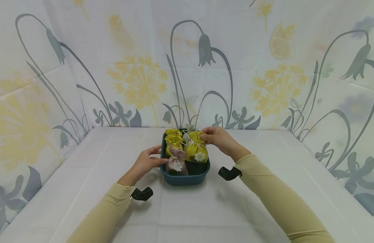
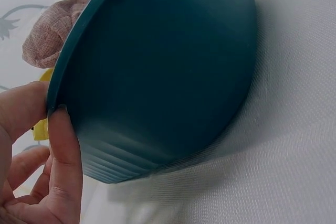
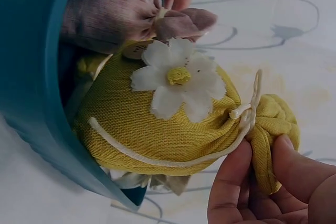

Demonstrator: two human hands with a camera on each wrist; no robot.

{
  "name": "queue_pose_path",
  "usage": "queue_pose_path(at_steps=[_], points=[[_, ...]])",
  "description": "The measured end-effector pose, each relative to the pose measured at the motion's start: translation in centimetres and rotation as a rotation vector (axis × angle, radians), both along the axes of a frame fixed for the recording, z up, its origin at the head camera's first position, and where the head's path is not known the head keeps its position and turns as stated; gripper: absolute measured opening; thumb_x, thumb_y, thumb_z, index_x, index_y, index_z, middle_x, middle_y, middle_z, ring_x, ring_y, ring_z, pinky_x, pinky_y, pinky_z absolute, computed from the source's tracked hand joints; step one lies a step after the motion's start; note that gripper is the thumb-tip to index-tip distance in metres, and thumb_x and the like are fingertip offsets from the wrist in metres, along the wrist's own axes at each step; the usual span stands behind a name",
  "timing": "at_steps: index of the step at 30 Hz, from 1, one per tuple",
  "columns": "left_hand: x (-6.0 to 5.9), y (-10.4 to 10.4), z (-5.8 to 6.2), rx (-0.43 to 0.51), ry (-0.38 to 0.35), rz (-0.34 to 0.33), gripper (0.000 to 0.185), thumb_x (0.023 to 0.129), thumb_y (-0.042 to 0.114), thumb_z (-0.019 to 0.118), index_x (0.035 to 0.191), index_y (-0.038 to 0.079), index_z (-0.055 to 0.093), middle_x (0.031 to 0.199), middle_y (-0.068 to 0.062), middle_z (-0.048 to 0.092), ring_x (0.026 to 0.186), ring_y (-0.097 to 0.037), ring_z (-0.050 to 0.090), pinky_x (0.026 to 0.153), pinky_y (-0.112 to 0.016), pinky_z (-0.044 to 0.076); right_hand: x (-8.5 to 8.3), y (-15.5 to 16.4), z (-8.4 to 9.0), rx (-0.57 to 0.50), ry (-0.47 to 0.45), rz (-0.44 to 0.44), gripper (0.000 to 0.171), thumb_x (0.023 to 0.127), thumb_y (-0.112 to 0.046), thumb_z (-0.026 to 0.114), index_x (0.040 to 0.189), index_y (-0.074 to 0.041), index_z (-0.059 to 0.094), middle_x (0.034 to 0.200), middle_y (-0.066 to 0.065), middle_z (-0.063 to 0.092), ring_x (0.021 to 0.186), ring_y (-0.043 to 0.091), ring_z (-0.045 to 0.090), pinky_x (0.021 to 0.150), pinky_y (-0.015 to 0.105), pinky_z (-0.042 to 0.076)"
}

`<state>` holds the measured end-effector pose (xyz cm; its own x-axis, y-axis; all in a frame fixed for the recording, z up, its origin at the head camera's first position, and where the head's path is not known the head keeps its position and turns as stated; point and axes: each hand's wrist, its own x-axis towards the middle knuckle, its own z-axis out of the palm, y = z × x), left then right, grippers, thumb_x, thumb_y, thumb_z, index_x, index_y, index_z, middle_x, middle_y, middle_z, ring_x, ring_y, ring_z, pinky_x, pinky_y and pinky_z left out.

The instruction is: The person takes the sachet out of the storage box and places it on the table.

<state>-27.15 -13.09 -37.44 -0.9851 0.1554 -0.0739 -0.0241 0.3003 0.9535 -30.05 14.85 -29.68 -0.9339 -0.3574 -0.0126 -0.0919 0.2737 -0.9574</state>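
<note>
White cloth covers the bench (image 1: pixel 83 189), with flower-printed sheets behind. At its middle sits a dark teal tub (image 1: pixel 184 178), already packed with small tied fabric pouches. The left hand (image 1: pixel 145 162) pinches the tub's near left rim, thumb and fingers closed on it. The right hand (image 1: pixel 218 139) grips the gathered neck of a yellow daisy pouch (image 1: pixel 196 150), which is inside the tub. By my judgement, no pouches lie outside the tub.

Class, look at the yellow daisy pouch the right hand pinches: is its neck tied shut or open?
Tied shut: a cream cord cinches the yellow pouch below its gathered top.
</note>
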Motion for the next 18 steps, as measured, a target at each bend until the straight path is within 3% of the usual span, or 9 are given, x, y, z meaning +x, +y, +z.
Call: queue_pose_path(at_steps=[7,18], points=[[-0.1,0.1,-0.2,-0.014,-0.005,0.012,0.072,0.079,0.020,0.076,0.142,0.013,0.041,0.133,-0.015,0.046,0.100,-0.021,0.059,0.081,-0.036,0.050,0.1,0.7,1.1,-0.022,0.005,-0.001,0.028,0.097,-0.007,0.048,0.120,0.009,0.051,0.107,0.014,0.058,0.089,0.018,0.058,0.094,0.042,0.042],[0.0,0.1,0.2,-0.036,-0.011,0.021,0.072,0.079,0.020,0.076,0.142,0.013,0.040,0.133,-0.015,0.046,0.101,-0.022,0.059,0.083,-0.037,0.050,-0.5,2.3,1.8,-0.073,0.048,-0.050,0.030,0.099,-0.006,0.044,0.123,0.011,0.048,0.110,0.014,0.054,0.094,0.018,0.055,0.091,0.035,0.044]])
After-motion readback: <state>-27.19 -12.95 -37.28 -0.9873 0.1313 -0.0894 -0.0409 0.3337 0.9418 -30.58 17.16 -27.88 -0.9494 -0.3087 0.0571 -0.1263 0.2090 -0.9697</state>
